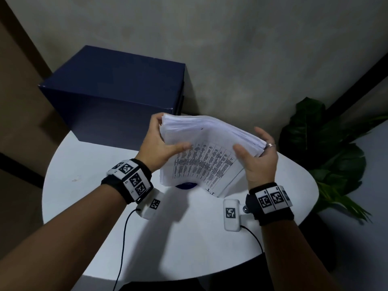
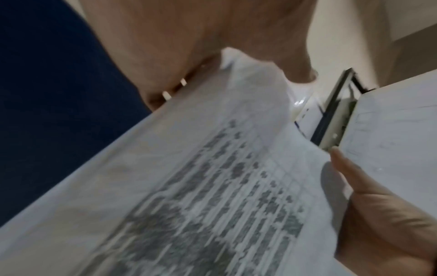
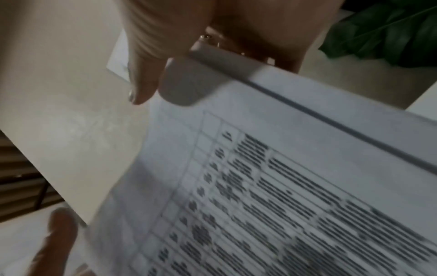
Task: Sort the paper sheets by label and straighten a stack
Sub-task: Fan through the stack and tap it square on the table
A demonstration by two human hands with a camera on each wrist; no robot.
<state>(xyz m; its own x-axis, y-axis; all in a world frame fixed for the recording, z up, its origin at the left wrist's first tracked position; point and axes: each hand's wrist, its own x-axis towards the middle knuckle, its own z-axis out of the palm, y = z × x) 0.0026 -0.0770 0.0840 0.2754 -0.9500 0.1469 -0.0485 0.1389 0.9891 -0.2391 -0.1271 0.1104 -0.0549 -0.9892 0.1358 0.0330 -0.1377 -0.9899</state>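
A thick stack of paper sheets (image 1: 205,162) is held tilted over the round white table (image 1: 189,244), its printed table of text facing me. My left hand (image 1: 165,141) grips the stack's left edge, thumb on the front sheet and fingers behind. My right hand (image 1: 254,158) grips the right edge the same way, and it wears a ring. The top edges of the sheets fan out unevenly. In the left wrist view the stack (image 2: 189,186) is blurred under my left hand (image 2: 177,46). In the right wrist view my right hand (image 3: 236,28) holds the blurred stack (image 3: 283,186).
A large dark blue box (image 1: 117,91) stands at the back left of the table against the wall. A small blue round thing (image 1: 185,185) peeks out below the stack. A green leafy plant (image 1: 327,154) stands to the right, beyond the table's edge.
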